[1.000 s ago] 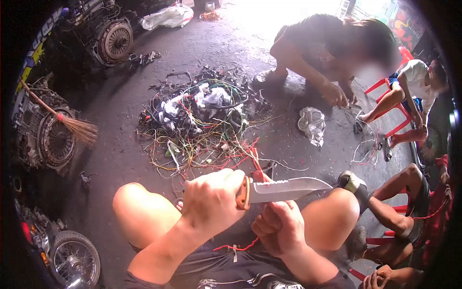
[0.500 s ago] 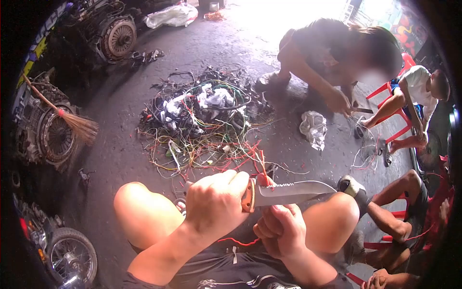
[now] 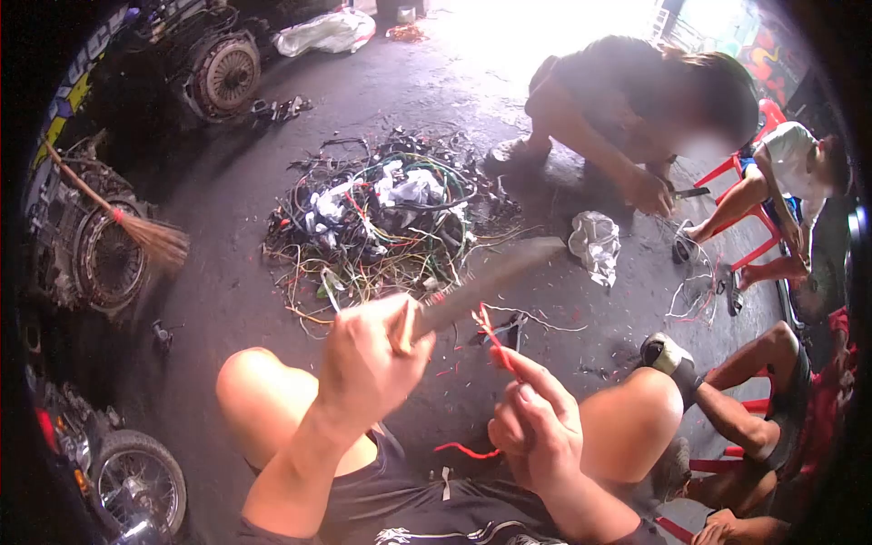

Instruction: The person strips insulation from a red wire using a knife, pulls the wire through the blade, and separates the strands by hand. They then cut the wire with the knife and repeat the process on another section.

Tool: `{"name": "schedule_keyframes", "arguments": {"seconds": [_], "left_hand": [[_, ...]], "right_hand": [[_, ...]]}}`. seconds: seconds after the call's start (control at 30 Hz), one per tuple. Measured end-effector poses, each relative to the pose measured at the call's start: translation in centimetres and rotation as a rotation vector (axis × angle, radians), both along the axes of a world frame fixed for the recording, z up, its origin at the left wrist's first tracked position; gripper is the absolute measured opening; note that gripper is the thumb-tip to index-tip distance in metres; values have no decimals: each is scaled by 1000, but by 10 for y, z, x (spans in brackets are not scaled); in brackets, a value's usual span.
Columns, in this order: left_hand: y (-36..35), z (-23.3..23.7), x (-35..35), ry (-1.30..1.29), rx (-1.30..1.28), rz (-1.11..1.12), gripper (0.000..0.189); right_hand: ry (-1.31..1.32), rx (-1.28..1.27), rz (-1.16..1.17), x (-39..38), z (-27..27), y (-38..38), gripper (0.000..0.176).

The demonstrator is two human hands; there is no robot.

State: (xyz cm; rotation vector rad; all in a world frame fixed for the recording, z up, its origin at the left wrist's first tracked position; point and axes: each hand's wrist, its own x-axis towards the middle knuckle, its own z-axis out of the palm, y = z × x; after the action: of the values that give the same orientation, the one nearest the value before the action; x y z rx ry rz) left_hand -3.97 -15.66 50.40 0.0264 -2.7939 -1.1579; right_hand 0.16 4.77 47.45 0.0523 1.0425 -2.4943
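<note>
The left hand (image 3: 368, 368) is closed in a fist around the orange-brown handle of a knife (image 3: 490, 277). Its long, flat metal blade, smeared by motion blur, slants up and to the right, tip towards a crumpled white rag (image 3: 595, 241) on the floor. The right hand (image 3: 536, 427) pinches a thin red wire (image 3: 490, 331) between thumb and forefinger, the other fingers curled; the wire's short frayed end stands up just under the blade, above the knees. Beyond lies a tangled pile of wires (image 3: 381, 218), multicoloured, on the dark, gritty concrete floor (image 3: 236, 272). A straw broom (image 3: 150, 238) rests at left
</note>
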Motion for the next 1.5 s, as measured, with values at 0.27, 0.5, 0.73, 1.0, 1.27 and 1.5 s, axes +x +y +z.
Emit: {"name": "schedule_keyframes", "arguments": {"seconds": [0.27, 0.5, 0.73, 1.0, 1.27, 1.5], "left_hand": [[34, -9, 19, 161, -178, -246, 25], [34, -8, 18, 216, -259, -226, 30], [35, -8, 17, 208, -288, -222, 30], [35, -7, 16, 214, -239, -223, 27], [32, -17, 14, 276, -303, -233, 17], [28, -27, 8, 363, -356, -206, 11]], "right_hand": [[4, -11, -77, -1, 1, -9, 45], [0, -87, -37, 1, -1, -8, 48], [-21, -45, -57, 1, 0, -8, 47], [-34, 7, -96, 2, 0, -9, 46], [49, 157, -103, 3, -1, -10, 43], [59, 193, -125, 4, -6, -8, 38]]}}
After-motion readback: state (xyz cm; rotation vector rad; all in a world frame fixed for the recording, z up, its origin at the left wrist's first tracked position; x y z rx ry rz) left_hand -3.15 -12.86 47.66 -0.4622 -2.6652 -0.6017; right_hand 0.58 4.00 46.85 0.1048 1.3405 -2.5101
